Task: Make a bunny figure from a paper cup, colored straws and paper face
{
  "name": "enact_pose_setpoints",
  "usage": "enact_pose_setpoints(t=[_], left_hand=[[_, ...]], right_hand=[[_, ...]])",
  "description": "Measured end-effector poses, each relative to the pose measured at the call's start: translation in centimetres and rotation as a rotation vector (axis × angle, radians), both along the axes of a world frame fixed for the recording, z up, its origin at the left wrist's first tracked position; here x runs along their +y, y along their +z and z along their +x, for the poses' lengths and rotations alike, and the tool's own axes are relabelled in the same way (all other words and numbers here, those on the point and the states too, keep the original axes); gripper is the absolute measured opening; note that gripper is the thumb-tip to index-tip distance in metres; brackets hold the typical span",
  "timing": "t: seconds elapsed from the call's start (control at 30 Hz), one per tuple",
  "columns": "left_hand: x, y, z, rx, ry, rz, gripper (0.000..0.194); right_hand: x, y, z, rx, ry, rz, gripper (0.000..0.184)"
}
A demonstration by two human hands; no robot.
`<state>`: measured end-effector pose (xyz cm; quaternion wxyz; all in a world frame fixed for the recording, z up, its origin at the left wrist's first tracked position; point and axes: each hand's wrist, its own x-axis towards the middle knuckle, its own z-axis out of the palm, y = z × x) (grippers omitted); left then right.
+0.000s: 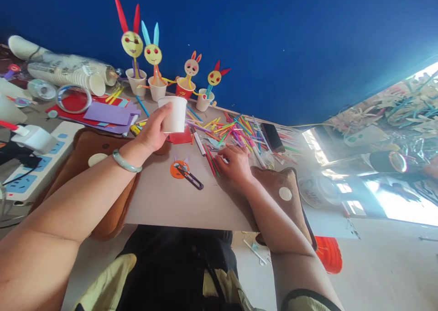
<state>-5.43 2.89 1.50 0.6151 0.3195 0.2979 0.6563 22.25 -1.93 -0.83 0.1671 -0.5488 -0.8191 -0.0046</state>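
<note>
My left hand (pixel 155 128) is closed around a white paper cup (pixel 176 115), wider end up, raised over the table. Palm down, my right hand (pixel 235 162) rests at the edge of a pile of coloured sticks (pixel 236 130), its fingers curled in. Whatever those fingers hold, if anything, is hidden. Between the hands lies an orange round paper piece (pixel 176 171) with small pale ears. Dark-handled snips (pixel 195 181) lie across it. Close to my right hand are red and green sticks (pixel 210 158) and a white marker-like stick (pixel 199 143).
Several rabbit-faced figures in cups (pixel 158 89) stand along the blue wall. At left are stacked cups (pixel 65 76), purple paper (pixel 106 113), a tape roll (pixel 73 98) and a power strip (pixel 44 160). Brown cushions (pixel 102 142) lie under both forearms. A phone (pixel 273 136) lies right of the sticks.
</note>
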Motion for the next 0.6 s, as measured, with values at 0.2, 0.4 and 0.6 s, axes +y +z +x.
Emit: enact_pose_setpoints(t=[0.2, 0.4, 0.6], left_hand=[[0.2, -0.2, 0.0, 0.023, 0.007, 0.011, 0.048], [0.1, -0.3, -0.1, 0.038, -0.011, 0.035, 0.047], [0.1, -0.4, -0.1, 0.030, -0.008, 0.024, 0.050]], right_hand=[[1.9, 0.2, 2.1, -0.094, -0.240, -0.043, 0.024], [3.3, 0.6, 3.3, -0.207, -0.284, -0.288, 0.024], [3.6, 1.2, 3.1, -0.302, -0.262, -0.345, 0.018]])
